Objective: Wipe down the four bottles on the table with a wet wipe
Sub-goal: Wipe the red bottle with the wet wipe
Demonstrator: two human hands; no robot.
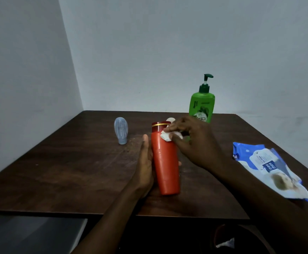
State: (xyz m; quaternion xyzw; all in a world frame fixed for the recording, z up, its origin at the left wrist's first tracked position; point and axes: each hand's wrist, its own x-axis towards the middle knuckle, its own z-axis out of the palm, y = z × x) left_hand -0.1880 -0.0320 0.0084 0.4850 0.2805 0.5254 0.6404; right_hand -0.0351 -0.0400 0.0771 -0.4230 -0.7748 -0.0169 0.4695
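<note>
One of four btls is in hand: the red bottle [165,162], held over the near-middle of the table [76,171], w/ the wiping step under way on its upper body. L hand [145,162] grips it from the left side, thumb straight up along the wall, and a fingertip shows round the far right side. R hand [195,143] pinches a bunched white wipe [166,136] and presses it to the shoulder just below the gold-banded cap. Long axis is near upright, cap end up and away from the person and leaning a touch left, base toward the near table edge; can't tell if the base rests on the wood or hangs just above it. Judging by this, only the top has wipe contact, so next calls for strokes down the body toward the base, prob. w/ the L hand turning the btl so the hidden back comes round. Others wait: green pump bottle [201,105] upright at back right, pale blue bottle [121,130] standing cap-down at left, and a white rounded thing [170,119] just behind the red cap, mostly hidden, maybe the fourth. Wipes pack [270,169] lies at right.
</note>
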